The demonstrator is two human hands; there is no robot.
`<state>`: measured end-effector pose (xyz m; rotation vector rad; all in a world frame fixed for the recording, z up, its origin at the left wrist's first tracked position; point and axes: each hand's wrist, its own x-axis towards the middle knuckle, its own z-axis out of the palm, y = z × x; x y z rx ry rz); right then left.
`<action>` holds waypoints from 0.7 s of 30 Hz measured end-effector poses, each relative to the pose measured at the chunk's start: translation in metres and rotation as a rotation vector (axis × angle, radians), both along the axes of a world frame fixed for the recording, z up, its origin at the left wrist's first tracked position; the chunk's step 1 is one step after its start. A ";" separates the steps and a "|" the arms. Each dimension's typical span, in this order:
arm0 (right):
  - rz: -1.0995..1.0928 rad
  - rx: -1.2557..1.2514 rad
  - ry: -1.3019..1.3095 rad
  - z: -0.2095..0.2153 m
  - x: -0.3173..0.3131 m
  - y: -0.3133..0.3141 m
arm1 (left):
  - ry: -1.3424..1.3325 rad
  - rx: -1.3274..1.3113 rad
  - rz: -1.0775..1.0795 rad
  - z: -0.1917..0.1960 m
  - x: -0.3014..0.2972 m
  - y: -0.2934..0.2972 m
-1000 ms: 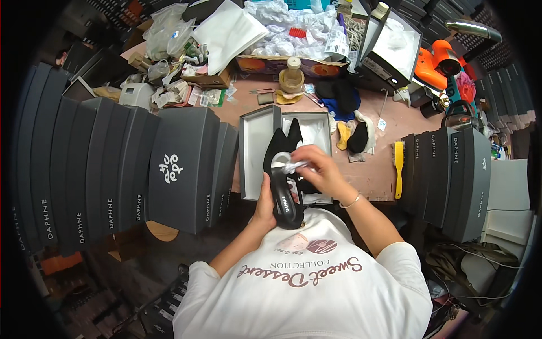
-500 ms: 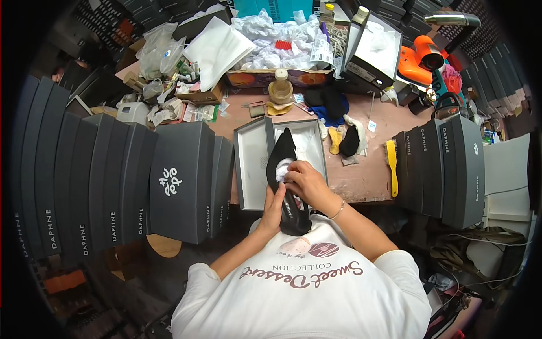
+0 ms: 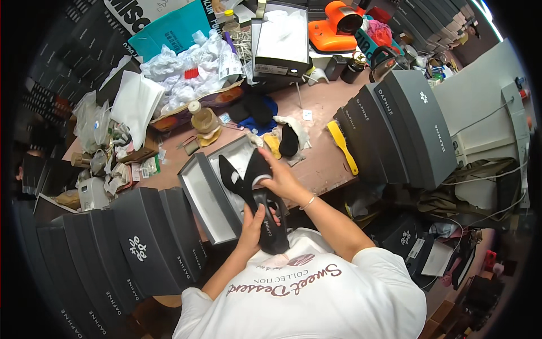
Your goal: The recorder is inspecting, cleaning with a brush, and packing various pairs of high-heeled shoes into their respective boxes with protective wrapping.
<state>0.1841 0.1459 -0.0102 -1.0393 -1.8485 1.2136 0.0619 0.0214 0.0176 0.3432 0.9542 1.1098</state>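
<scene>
I hold a black shoe [image 3: 261, 199] over the near edge of the table, sole side toward me. My left hand [image 3: 252, 226] grips its heel end from the left. My right hand [image 3: 280, 179] clasps the front part, with something small and white under its fingers. Right behind the shoe lies an open grey shoe box [image 3: 209, 196] with white paper inside it.
Rows of dark grey shoe boxes stand at the left [image 3: 135, 248] and right [image 3: 403, 127]. On the brown table [image 3: 324, 107] lie a yellow brush [image 3: 342, 146], black insoles [image 3: 288, 141], a bottle [image 3: 201, 118], crumpled paper [image 3: 180, 79] and an open white-lined box [image 3: 280, 39]. An orange tool [image 3: 337, 20] sits behind.
My head has turned, so the whole scene has shifted and tilted. My two hands have kept hold of the black shoe, which now lies nearer my chest.
</scene>
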 end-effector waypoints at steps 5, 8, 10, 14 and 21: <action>0.057 -0.283 -0.029 0.005 0.094 0.019 | -0.396 -0.112 -0.119 -0.011 0.014 0.028; -0.324 0.167 -0.830 -0.058 0.190 0.038 | -0.222 -0.103 -0.015 0.002 0.019 0.031; -0.335 0.058 -1.016 -0.078 0.210 0.037 | -0.122 -0.080 0.011 0.001 0.015 0.027; -0.447 -0.012 -0.969 -0.118 0.217 0.032 | 0.114 -0.020 0.077 0.022 0.009 0.018; -0.298 0.312 -0.213 0.024 0.092 0.002 | 0.583 0.239 0.082 -0.003 -0.012 -0.002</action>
